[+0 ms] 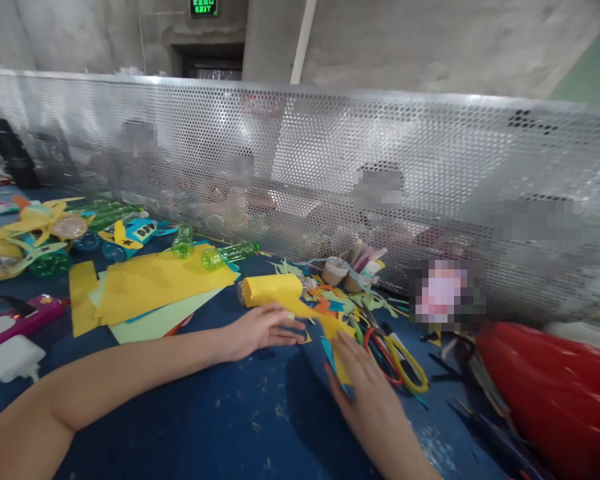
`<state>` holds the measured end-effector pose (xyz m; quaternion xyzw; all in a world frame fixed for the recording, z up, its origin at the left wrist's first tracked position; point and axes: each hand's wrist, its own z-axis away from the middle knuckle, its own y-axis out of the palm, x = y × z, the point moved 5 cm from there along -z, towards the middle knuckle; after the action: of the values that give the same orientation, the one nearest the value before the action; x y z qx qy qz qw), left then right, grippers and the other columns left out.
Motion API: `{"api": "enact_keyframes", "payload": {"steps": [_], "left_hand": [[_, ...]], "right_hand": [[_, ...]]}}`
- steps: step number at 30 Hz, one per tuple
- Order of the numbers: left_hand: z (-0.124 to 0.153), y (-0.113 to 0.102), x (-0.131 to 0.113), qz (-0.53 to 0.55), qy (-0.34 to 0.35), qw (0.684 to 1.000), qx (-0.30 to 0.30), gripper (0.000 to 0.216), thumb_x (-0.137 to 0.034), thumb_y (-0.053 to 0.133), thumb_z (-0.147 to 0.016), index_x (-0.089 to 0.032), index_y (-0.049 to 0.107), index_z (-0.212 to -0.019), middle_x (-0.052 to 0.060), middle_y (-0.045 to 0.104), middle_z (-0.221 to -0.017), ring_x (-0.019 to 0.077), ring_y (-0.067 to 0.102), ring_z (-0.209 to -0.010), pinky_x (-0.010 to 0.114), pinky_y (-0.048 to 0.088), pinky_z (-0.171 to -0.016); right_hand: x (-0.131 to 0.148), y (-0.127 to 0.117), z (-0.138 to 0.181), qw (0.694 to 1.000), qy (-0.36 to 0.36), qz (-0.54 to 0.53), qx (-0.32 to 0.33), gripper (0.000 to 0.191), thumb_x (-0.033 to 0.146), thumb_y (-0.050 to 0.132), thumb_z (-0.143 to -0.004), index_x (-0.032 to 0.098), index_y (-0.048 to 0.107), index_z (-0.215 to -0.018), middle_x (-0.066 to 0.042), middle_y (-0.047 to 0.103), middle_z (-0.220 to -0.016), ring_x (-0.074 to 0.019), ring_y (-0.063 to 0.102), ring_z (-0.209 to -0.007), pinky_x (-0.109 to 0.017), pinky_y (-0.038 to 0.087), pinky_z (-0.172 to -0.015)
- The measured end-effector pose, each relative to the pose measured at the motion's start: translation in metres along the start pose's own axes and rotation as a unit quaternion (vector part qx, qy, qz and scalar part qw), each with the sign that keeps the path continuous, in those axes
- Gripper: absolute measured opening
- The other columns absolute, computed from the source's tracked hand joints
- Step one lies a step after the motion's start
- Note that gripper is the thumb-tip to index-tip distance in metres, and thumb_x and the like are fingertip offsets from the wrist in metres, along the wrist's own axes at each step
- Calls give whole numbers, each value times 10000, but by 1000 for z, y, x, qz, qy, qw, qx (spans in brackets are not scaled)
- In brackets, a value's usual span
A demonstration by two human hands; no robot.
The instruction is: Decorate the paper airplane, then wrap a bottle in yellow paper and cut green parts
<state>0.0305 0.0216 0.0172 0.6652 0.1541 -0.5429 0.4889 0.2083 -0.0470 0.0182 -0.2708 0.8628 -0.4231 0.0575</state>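
My left hand (263, 331) lies low over the blue table, fingers stretched out and nothing visibly gripped. Just beyond it rests a clear plastic bottle (308, 285) on its side, wrapped in yellow paper (274, 289). My right hand (367, 383) has a cut yellow paper piece (341, 328) between thumb and fingers, with a blue paper strip (329, 352) alongside; the fingers partly cover both. Close to the right of that hand are scissors with yellow handles (416, 373) and scissors with red handles (383, 360).
Yellow sheets (150, 287) are stacked at left, with green bottles (230, 255) at their far edge. Paper-and-bottle airplanes (140, 233) stand at far left, near a pink glue gun (40, 313). Paper scraps (333, 297) lie ahead. A red glossy object (555, 393) is at right. A perforated metal panel (305, 167) borders the table.
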Motion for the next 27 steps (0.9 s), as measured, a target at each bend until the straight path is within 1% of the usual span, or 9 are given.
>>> {"api": "enact_keyframes", "payload": {"steps": [2, 6, 9, 10, 15, 19, 23, 25, 27], "left_hand": [[-3, -1, -15, -24, 34, 999, 0, 418, -328, 553, -885, -158, 488, -1261, 133, 674, -1054, 219, 683, -904, 428, 460, -945], [-9, -16, -48, -210, 114, 969, -56, 268, -198, 480, -896, -99, 553, -1133, 131, 674, -981, 181, 680, -855, 356, 505, -875], [-13, -37, -76, -461, 153, 864, -129, 253, -198, 395, -909, -102, 578, -1055, 103, 680, -897, 154, 670, -805, 290, 528, -769], [-14, -45, -85, -494, 149, 845, -140, 251, -216, 407, -902, -101, 595, -1023, 101, 681, -875, 159, 665, -781, 290, 525, -743], [-8, -91, -127, -621, 90, 764, -151, 184, -287, 588, -784, -140, 670, -857, 74, 682, -790, 188, 626, -727, 293, 473, -693], [10, -124, -149, -722, 0, 678, -140, 162, -277, 676, -682, -148, 670, -779, 69, 667, -843, 210, 591, -779, 303, 427, -735], [28, -150, -149, -775, -115, 613, -104, 351, -357, 768, -558, -142, 657, -812, 76, 642, -796, 219, 564, -709, 313, 421, -685], [34, -160, -145, -786, -150, 594, -81, 437, -398, 774, -536, -149, 649, -873, 81, 637, -824, 223, 558, -706, 310, 418, -668], [39, -166, -141, -794, -164, 582, -65, 517, -428, 756, -549, -158, 626, -970, 97, 631, -917, 235, 557, -752, 307, 417, -672]], "right_hand": [[-26, 1, 1, 998, 32, 42, -44, 509, 374, 441, -902, 94, 446, -1328, -216, 536, -1300, -336, 487, -1230, -545, 450, -976], [-61, 18, 7, 998, 42, 46, 17, 484, 437, 390, -918, 112, 516, -1253, -197, 604, -1222, -325, 549, -1168, -519, 471, -961], [-63, 24, 9, 997, 26, 39, 54, 468, 437, 388, -921, 119, 541, -1228, -184, 611, -1219, -313, 548, -1173, -495, 474, -969], [-61, 24, 9, 997, 21, 35, 62, 465, 430, 385, -924, 120, 538, -1236, -179, 607, -1228, -308, 539, -1185, -487, 472, -975], [-50, 24, 9, 996, 5, -9, 93, 483, 421, 370, -936, 133, 487, -1306, -149, 537, -1329, -281, 433, -1286, -482, 415, -1037], [-57, 26, 12, 995, 63, 6, 83, 576, 485, 309, -936, 90, 463, -1326, -185, 506, -1350, -310, 415, -1294, -509, 397, -1039], [-51, 21, 10, 994, 70, 21, 87, 570, 462, 271, -945, 141, 349, -1410, -153, 341, -1474, -305, 329, -1346, -522, 370, -1048], [-40, 16, 5, 995, 25, 42, 84, 522, 446, 305, -938, 175, 410, -1372, -136, 292, -1496, -314, 302, -1357, -529, 366, -1042], [-28, 9, 0, 995, -29, 74, 60, 464, 447, 347, -922, 178, 536, -1249, -148, 364, -1447, -338, 342, -1330, -551, 356, -1031]]}}
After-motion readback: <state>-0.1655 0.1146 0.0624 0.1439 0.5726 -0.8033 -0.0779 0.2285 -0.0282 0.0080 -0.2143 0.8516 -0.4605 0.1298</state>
